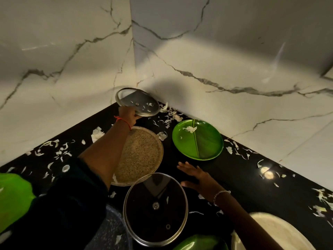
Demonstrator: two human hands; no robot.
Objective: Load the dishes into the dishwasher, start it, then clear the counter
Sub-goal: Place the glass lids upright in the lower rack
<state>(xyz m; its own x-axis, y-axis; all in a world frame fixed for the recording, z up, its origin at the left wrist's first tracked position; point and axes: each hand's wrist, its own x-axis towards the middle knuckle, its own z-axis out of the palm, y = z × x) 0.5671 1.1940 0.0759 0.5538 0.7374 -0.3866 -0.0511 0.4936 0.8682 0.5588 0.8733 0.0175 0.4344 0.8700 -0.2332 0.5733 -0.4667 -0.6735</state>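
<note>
Stage: judged early, with dishes being gathered; no dishwasher is in view, so loading and starting look undone.
Left grip (128, 115): above centre of the frame, closed on the rim of the small lid (137, 101), which is tilted and lifted in the corner by the marble wall.
Right grip (196, 177): wide, fingers spread and holding nothing, right of centre between the green plate (203, 147) and the large lid (155, 208).
Dishes left: the green plate, the speckled plate (142, 154) in the middle, the large lid at bottom centre, a cream plate (273, 231) at lower right and a dark pan (111, 231) at the bottom edge all sit on the black tabletop (243, 186).
Clearing: not begun, by the look of it; pale vegetable scraps (97, 133) are strewn across the tabletop and on the green plate.
</note>
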